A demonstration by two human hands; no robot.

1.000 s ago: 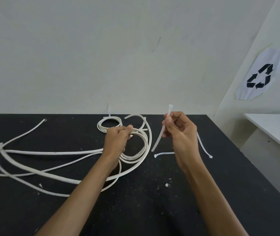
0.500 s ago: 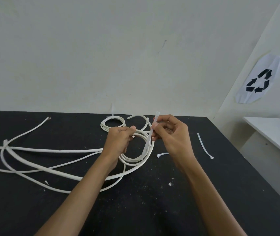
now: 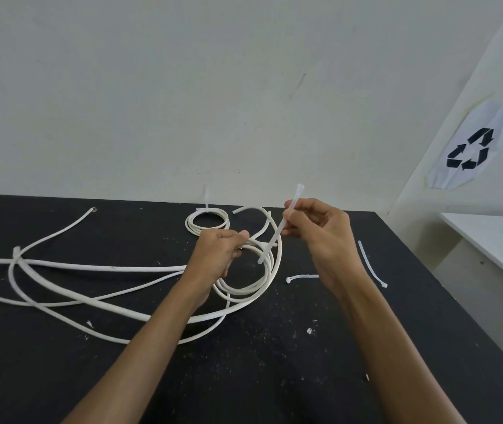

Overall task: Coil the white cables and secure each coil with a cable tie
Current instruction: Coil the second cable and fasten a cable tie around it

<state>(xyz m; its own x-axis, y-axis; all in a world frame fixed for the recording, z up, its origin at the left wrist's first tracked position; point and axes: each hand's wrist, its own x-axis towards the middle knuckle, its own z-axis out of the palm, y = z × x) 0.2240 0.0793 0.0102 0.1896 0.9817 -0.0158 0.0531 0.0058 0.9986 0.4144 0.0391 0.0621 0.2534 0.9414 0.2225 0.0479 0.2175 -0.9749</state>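
My left hand (image 3: 218, 255) grips the left side of a loose coil of white cable (image 3: 256, 289) on the black table (image 3: 274, 377). My right hand (image 3: 320, 231) pinches a translucent white cable tie (image 3: 281, 228), held slanted, its lower tip over the coil's right side. A small finished coil (image 3: 207, 223) with a tie sticking up lies at the table's back. Long uncoiled white cables (image 3: 76, 289) spread to the left.
Two spare cable ties lie on the table right of the coil, a short-looking one (image 3: 300, 277) and a longer one (image 3: 372, 264). A white side table (image 3: 489, 237) stands at the right. A recycling sign (image 3: 470, 148) hangs on the wall.
My right hand has carried the cable tie leftwards from beside the coil to over the coil's right side. My left hand has kept its grip on the coil.
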